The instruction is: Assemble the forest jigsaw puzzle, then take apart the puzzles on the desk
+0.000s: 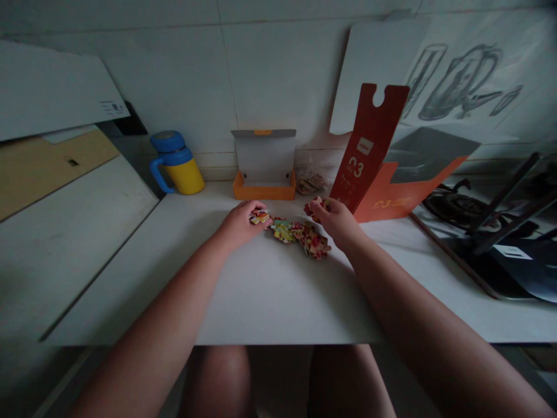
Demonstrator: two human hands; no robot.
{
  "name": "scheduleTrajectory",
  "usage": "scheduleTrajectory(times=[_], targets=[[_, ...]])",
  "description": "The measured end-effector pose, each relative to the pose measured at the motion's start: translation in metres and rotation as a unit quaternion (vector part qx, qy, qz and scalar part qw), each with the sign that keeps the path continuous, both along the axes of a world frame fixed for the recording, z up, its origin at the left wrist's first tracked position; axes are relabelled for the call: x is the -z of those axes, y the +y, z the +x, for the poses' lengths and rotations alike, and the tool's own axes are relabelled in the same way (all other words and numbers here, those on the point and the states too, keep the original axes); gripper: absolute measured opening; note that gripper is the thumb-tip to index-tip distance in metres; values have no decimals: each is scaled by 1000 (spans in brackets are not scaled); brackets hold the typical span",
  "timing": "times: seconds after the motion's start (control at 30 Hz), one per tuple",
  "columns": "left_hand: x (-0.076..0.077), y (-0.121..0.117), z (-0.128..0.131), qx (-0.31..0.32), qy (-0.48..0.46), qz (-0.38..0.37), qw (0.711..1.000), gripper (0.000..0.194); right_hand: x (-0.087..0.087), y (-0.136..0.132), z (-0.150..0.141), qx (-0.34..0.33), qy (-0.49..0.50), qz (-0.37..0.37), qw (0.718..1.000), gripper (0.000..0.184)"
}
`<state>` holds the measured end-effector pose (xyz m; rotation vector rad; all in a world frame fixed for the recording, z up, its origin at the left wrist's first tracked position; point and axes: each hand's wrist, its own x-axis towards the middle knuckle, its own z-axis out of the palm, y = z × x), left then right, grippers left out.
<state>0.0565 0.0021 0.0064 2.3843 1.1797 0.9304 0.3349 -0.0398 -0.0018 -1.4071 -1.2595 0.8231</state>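
A heap of colourful jigsaw puzzle pieces (300, 235) lies on the white tabletop (278, 302) between my hands. My left hand (241, 225) is closed on a few puzzle pieces (260, 217) at the heap's left end. On the other side, my right hand (337, 219) grips more reddish puzzle pieces (314, 208) just above the heap's right end. My fingertips are partly hidden behind the pieces and my own hands. Behind the heap stands a small orange box (264, 192) with its lid raised.
A clear bag (311, 179) of pieces leans by the wall. At the left stands a blue and yellow jug (185, 174). A large orange carton (387, 188) with its flap up stands right, beside a black gas stove (470, 226). The table's front edge is near my knees.
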Motion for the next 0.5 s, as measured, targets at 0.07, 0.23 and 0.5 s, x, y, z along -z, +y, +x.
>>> scheduleTrajectory(times=[0.07,0.23,0.5], targets=[[-6,-5,0,61,30,-2,998,29,-3,0,8,6,-40,13,999,35],[-22,-18,-5,179,107,-37,977,33,-12,-3,20,43,-214,31,975,30],[-40,-25,-5,155,122,-61,978,27,-20,-10,15,27,-394,87,915,31]])
